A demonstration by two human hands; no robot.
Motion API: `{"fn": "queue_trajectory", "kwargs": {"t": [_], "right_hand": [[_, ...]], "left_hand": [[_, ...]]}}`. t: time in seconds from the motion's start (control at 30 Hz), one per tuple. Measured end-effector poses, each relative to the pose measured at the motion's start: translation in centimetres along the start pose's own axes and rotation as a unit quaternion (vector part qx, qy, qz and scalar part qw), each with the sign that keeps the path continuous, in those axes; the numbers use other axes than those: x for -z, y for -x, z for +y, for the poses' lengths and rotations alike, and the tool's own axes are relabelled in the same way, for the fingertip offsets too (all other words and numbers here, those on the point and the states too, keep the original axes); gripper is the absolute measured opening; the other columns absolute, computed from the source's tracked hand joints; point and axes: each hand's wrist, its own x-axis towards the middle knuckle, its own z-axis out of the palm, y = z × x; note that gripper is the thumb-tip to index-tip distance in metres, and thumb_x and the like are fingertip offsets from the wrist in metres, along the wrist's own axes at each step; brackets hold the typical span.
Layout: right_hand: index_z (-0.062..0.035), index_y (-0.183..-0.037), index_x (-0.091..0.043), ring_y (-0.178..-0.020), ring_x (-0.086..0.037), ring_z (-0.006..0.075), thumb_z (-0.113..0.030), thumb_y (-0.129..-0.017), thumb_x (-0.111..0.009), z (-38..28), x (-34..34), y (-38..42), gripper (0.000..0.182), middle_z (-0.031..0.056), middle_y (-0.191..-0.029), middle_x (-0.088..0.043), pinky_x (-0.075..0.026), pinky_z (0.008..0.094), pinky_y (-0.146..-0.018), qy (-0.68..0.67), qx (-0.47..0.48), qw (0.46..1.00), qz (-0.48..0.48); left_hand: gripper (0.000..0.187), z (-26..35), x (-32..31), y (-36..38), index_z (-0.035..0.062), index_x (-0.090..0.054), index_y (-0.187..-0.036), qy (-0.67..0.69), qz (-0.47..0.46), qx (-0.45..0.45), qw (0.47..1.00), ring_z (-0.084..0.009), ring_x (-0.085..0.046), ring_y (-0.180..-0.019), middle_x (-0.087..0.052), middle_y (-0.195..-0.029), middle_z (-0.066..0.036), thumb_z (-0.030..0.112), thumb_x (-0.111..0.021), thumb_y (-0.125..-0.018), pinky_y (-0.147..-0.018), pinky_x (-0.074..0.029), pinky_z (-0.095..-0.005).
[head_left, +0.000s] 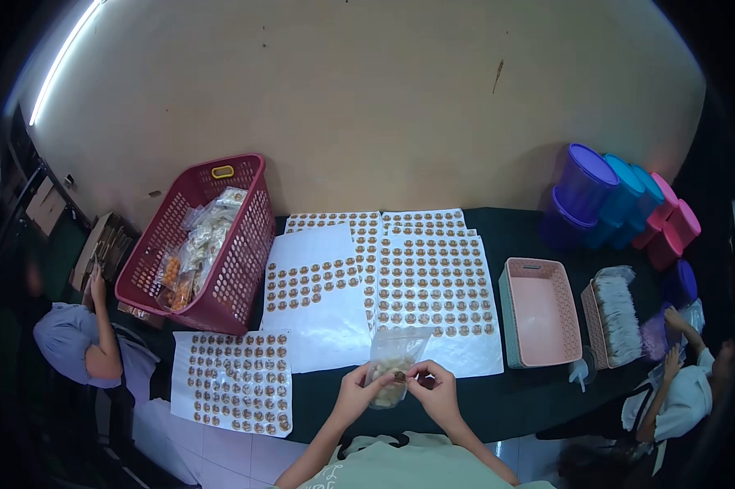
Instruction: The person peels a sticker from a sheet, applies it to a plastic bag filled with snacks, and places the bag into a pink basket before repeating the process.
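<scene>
My left hand (357, 394) is closed on the left side of a clear zip pouch (389, 391) with pale pieces inside. The pouch is tilted over the table's near edge, its top reaching over a sticker sheet. On its front shows a small round brown sticker (399, 377), with my left thumb beside it. My right hand (435, 393) pinches at the sticker's right edge, thumb and forefinger together against the pouch. Sheets of matching round stickers lie just beyond: a partly used sheet (314, 330), a fuller sheet (437, 285) and a smaller sheet (231, 383) at left.
A maroon basket (249, 269) holds filled pouches. Right of the sheets stand a pink tray (541, 314), a white scoop (579, 373) and a basket of clear bags (618, 318). Purple tubs (579, 191) and other coloured tubs line the back right. One person (99, 350) is left, another (681, 399) right.
</scene>
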Motion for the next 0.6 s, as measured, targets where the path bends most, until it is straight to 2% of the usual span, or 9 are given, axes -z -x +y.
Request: {"fn": "queue_trajectory", "kwargs": {"t": [0.03, 0.07, 0.13, 0.2, 0.27, 0.33, 0.47, 0.53, 0.6], "right_hand": [[0.0001, -0.079, -0.058, -0.064, -0.051, 0.0054, -0.001, -0.073, -0.060, -0.4, 0.0, 0.1, 0.006, 0.0025, -0.076, -0.056, -0.043, 0.0197, -0.056, -0.002, 0.022, 1.000, -0.010], [0.0001, -0.079, -0.058, -0.064, -0.051, 0.0054, -0.001, -0.073, -0.060, -0.9, 0.0, 0.2, 0.006, 0.0025, -0.076, -0.056, -0.043, 0.0197, -0.056, -0.001, 0.024, 1.000, -0.007], [0.0000, -0.082, -0.056, -0.068, -0.050, 0.0052, 0.001, -0.076, -0.058, -2.1, -0.2, 0.1, 0.007, 0.0014, -0.079, -0.054, -0.043, 0.0189, -0.061, 0.014, 0.039, 0.999, -0.005], [0.0000, -0.083, -0.056, -0.066, -0.051, 0.0065, 0.000, -0.076, -0.058, -2.8, -0.6, 0.0, 0.007, 0.0032, -0.079, -0.055, -0.043, 0.0198, -0.058, 0.008, 0.053, 0.998, 0.016], [0.0001, -0.083, -0.057, -0.064, -0.052, 0.0078, -0.001, -0.075, -0.058, -3.3, -0.9, -0.1, 0.008, 0.0050, -0.079, -0.055, -0.043, 0.0206, -0.056, 0.001, 0.063, 0.997, 0.037], [0.0001, -0.084, -0.056, -0.064, -0.053, 0.0108, -0.002, -0.075, -0.059, -3.8, -0.9, -0.2, 0.010, 0.0066, -0.079, -0.055, -0.043, 0.0225, -0.058, 0.047, 0.122, 0.989, 0.064], [0.0006, -0.083, -0.056, -0.066, -0.053, 0.0135, -0.003, -0.075, -0.060, -4.9, -1.3, -0.6, 0.010, 0.0073, -0.078, -0.055, -0.044, 0.0250, -0.059, 0.084, 0.124, 0.985, 0.081], [0.0006, -0.084, -0.056, -0.070, -0.054, 0.0146, -0.004, -0.075, -0.061, -4.8, -1.2, -0.8, 0.012, 0.0070, -0.081, -0.055, -0.044, 0.0265, -0.061, 0.150, 0.152, 0.976, 0.029], [0.0005, -0.085, -0.056, -0.073, -0.055, 0.0153, -0.003, -0.075, -0.061, -4.2, -1.3, -0.7, 0.012, 0.0076, -0.083, -0.055, -0.045, 0.0264, -0.064, 0.124, 0.133, 0.983, 0.020]], "left_hand": [[0.031, 0.3, 0.0, -0.1, -0.0018, -0.055, -0.104, 0.047, -0.012, 0.023, 0.999, -0.0087, -0.056, -0.080, -0.061, -0.092, -0.005, 0.020, -0.060, -0.083, -0.070, -0.046, -0.0230], [0.040, 0.6, 0.0, -0.1, -0.0023, -0.053, -0.110, 0.046, -0.016, 0.017, 0.999, -0.0085, -0.056, -0.083, -0.061, -0.095, -0.007, 0.026, -0.060, -0.083, -0.072, -0.046, -0.0222], [0.041, -0.4, -0.1, -0.6, -0.0018, -0.051, -0.111, 0.055, -0.007, 0.012, 0.998, -0.0091, -0.056, -0.084, -0.060, -0.097, -0.007, 0.028, -0.057, -0.084, -0.072, -0.046, -0.0224], [0.041, -0.4, -0.1, -1.1, -0.0014, -0.049, -0.113, 0.061, 0.005, 0.003, 0.998, -0.0096, -0.056, -0.085, -0.059, -0.098, -0.007, 0.030, -0.054, -0.086, -0.072, -0.046, -0.0227], [0.038, 0.0, -0.1, -1.2, -0.0007, -0.046, -0.112, 0.188, 0.048, 0.040, 0.980, -0.0120, -0.055, -0.089, -0.056, -0.101, -0.007, 0.031, -0.044, -0.091, -0.076, -0.046, -0.0248], [0.037, 0.4, 0.3, -1.2, 0.0002, -0.047, -0.110, 0.174, 0.051, 0.017, 0.983, -0.0114, -0.056, -0.087, -0.056, -0.098, -0.007, 0.031, -0.043, -0.091, -0.074, -0.047, -0.0243], [0.034, 1.0, 0.2, -0.8, 0.0004, -0.049, -0.109, 0.142, 0.046, -0.012, 0.989, -0.0101, -0.054, -0.088, -0.057, -0.098, -0.006, 0.029, -0.044, -0.091, -0.076, -0.045, -0.0236], [0.035, 1.4, -0.2, -0.3, -0.0003, -0.048, -0.112, 0.091, 0.028, -0.023, 0.995, -0.0088, -0.052, -0.090, -0.057, -0.101, -0.005, 0.028, -0.044, -0.092, -0.079, -0.042, -0.0231], [0.035, 1.3, -0.5, -0.1, -0.0004, -0.048, -0.112, 0.076, 0.021, -0.037, 0.996, -0.0086, -0.051, -0.090, -0.056, -0.101, -0.005, 0.028, -0.044, -0.092, -0.079, -0.041, -0.0230]]}}
